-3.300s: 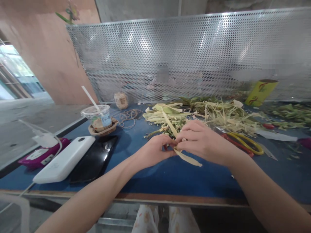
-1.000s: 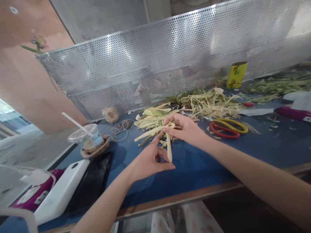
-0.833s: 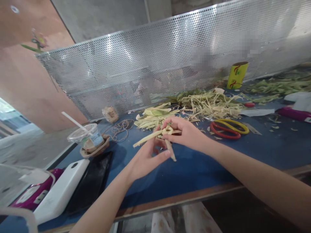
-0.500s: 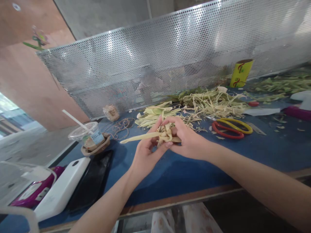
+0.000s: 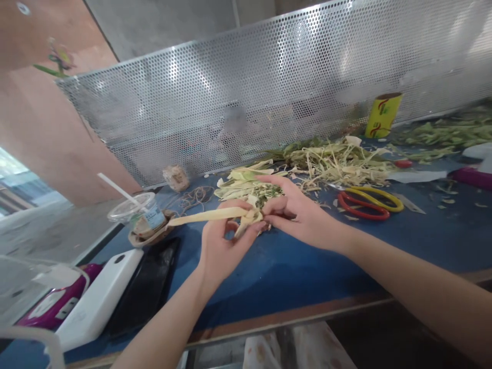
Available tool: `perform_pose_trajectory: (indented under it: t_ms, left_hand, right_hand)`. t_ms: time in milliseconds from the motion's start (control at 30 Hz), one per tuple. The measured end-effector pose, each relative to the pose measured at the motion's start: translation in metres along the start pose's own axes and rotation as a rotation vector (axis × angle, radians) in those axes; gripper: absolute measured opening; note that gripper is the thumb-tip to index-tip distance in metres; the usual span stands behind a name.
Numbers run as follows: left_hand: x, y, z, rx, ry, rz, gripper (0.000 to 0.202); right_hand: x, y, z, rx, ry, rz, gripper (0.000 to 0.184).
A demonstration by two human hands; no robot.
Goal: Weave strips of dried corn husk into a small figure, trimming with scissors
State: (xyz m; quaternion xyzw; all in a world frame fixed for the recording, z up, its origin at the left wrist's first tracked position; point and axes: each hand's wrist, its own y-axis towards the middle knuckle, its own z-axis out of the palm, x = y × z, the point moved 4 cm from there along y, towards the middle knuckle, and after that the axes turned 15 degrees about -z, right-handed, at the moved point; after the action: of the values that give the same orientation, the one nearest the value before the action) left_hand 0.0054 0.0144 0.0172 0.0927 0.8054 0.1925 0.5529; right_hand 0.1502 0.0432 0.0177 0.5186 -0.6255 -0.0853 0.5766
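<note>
Over the blue table, both hands meet at a small folded bundle of pale corn husk (image 5: pixel 249 217). A long flat strip (image 5: pixel 207 215) sticks out from it to the left, across my left fingers. My left hand (image 5: pixel 225 243) is closed, thumb and fingers gripping the bundle from below and the left. At its right side my right hand (image 5: pixel 303 218) pinches the husk between thumb and curled fingers, with the index finger raised and extended over it. Its pinched spot is partly hidden. Just behind lies a pile of wider husk leaves (image 5: pixel 246 179).
Shredded husk (image 5: pixel 342 164) is heaped at the back, beside red-and-yellow-handled scissors (image 5: pixel 369 200). A yellow tube (image 5: pixel 384 115) stands by the perforated metal screen (image 5: pixel 215 97). On the left are a plastic cup (image 5: pixel 148 215), twine (image 5: pixel 196 197), a black tray (image 5: pixel 148 292) and a white power bank (image 5: pixel 100 300).
My left hand has moved slightly left with the bundle. My right hand's index finger has lifted and straightened. The bundle has turned, and its strip reaches farther left.
</note>
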Motion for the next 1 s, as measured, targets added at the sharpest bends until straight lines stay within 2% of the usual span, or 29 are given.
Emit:
perform_pose_trajectory:
  t_ms: [100, 267, 333, 500, 567, 700, 867, 1000]
  left_hand:
    - [0.003, 0.0, 0.0, -0.009, 0.028, -0.081, 0.02]
    - [0.004, 0.006, 0.006, 0.138, -0.165, -0.294, 0.031]
    - [0.004, 0.009, 0.004, 0.142, -0.25, -0.317, 0.027]
    - [0.009, 0.014, -0.007, 0.008, -0.387, -0.285, 0.027]
    - [0.013, 0.015, -0.006, 0.055, -0.405, -0.319, 0.024]
    - [0.016, 0.014, 0.002, 0.194, -0.458, -0.401, 0.02]
    - [0.013, 0.012, 0.006, 0.197, -0.489, -0.431, 0.022]
    - [0.012, 0.009, 0.01, 0.257, -0.448, -0.469, 0.027]
  right_hand:
    - [0.001, -0.001, -0.001, 0.003, -0.098, -0.024, 0.056]
    - [0.004, -0.001, -0.004, 0.026, -0.191, -0.051, 0.054]
    - [0.005, 0.0, -0.005, 0.031, -0.179, -0.037, 0.055]
    - [0.004, 0.001, -0.01, 0.018, -0.136, 0.035, 0.058]
    - [0.001, 0.001, -0.009, 0.076, -0.108, 0.08, 0.057]
    - [-0.003, 0.002, -0.012, 0.125, -0.239, 0.075, 0.044]
    - [-0.008, 0.002, -0.014, 0.145, -0.434, 0.05, 0.032]
    - [-0.005, 0.004, -0.016, 0.079, -0.551, -0.013, 0.016]
